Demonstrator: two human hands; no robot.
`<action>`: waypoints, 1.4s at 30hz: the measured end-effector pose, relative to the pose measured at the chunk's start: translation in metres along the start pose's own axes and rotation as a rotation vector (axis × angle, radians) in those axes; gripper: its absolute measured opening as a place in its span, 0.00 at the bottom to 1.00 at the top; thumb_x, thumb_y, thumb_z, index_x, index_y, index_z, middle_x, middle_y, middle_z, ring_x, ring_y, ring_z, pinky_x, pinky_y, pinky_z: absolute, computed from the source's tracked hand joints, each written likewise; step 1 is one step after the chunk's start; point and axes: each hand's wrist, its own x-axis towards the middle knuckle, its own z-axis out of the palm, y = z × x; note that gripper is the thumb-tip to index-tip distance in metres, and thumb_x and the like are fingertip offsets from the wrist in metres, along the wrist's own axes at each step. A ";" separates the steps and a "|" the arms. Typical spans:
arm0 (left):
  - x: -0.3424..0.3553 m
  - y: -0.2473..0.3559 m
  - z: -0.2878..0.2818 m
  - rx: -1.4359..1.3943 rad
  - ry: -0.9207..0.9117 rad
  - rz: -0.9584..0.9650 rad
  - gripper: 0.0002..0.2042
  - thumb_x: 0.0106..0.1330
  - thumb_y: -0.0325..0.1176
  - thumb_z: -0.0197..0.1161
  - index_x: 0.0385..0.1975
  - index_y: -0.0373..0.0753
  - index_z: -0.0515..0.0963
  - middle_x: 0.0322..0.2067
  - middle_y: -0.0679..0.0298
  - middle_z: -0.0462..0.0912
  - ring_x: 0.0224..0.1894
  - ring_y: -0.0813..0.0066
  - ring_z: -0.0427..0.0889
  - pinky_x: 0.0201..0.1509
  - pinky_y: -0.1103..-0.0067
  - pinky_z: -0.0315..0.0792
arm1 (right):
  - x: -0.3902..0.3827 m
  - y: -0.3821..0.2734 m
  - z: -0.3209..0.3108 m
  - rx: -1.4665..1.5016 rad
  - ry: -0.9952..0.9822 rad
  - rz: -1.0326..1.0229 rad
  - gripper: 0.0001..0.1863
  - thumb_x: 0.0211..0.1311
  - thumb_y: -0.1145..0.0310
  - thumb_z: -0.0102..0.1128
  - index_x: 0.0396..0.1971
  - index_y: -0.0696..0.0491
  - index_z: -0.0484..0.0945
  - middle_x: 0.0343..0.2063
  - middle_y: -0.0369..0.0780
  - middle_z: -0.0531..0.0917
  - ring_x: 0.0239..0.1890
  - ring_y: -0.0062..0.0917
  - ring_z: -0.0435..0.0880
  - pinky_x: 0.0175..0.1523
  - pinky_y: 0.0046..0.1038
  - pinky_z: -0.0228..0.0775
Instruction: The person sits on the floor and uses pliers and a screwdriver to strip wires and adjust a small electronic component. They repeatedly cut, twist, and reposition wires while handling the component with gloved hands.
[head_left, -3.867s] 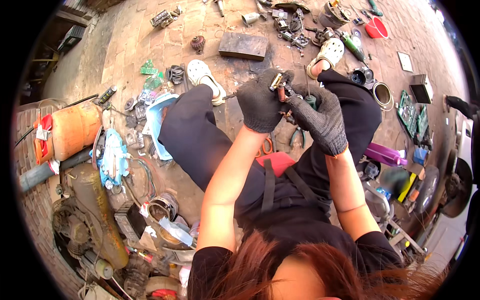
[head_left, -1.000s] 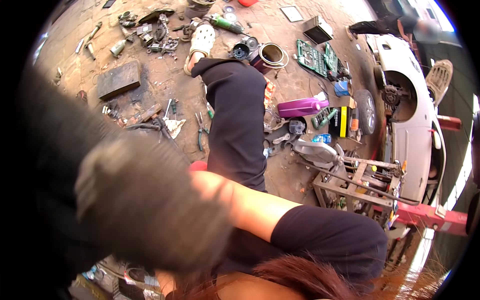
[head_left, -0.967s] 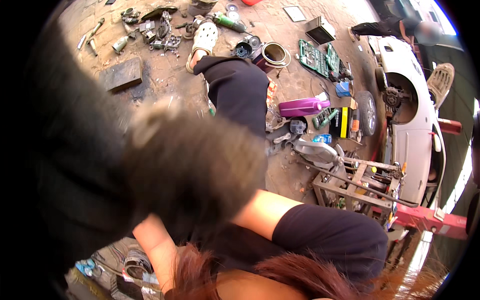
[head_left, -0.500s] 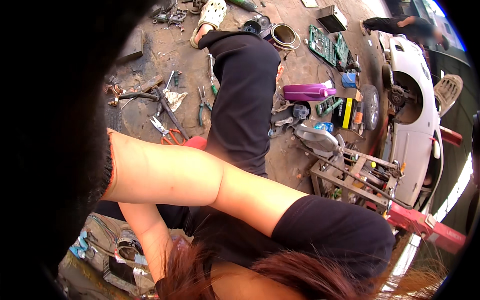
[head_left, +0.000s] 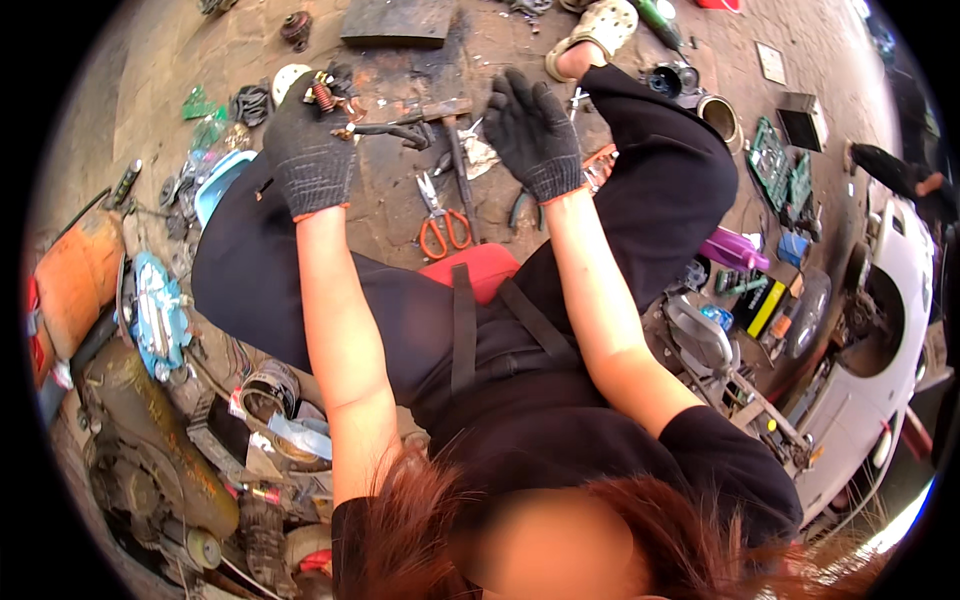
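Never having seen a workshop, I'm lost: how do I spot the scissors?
Find the red object between the person's thighs. Just beyond it, left of the hammer, lie the scissors, blades pointing away. Their orange loop handles set them apart from the dark-handled hammer.

Left hand & right hand: knit gloves both, dk gry w/ paler flecked cuffs, orange hems. Small metal coil: coppery red-brn. From here I also see scissors w/ bright orange handles, red seat, glossy purple plastic container, orange rounded metal tank, cream clog dotted w/ dark holes, blk box w/ yellow stripe, white car body.
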 end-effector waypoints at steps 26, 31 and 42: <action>0.009 0.032 0.019 -0.660 -0.142 -0.335 0.11 0.55 0.18 0.54 0.38 0.30 0.78 0.31 0.65 0.80 0.32 0.81 0.76 0.34 0.86 0.70 | -0.049 0.028 -0.197 -2.079 1.488 0.812 0.28 0.45 0.47 0.63 0.41 0.54 0.79 0.47 0.46 0.76 0.48 0.39 0.78 0.51 0.37 0.70; 0.000 0.032 0.021 -0.445 -0.059 -0.158 0.12 0.48 0.21 0.58 0.35 0.36 0.79 0.27 0.62 0.81 0.28 0.77 0.79 0.34 0.81 0.73 | -0.053 0.023 -0.218 -1.493 1.596 0.575 0.30 0.47 0.47 0.59 0.39 0.59 0.80 0.34 0.48 0.82 0.35 0.36 0.82 0.41 0.37 0.71; 0.013 0.067 0.029 -0.303 -0.118 -0.169 0.15 0.50 0.20 0.60 0.40 0.37 0.79 0.29 0.64 0.82 0.31 0.77 0.79 0.34 0.81 0.73 | -0.063 -0.009 -0.057 -0.675 0.657 0.057 0.14 0.55 0.69 0.57 0.42 0.57 0.74 0.39 0.39 0.77 0.39 0.26 0.75 0.45 0.24 0.69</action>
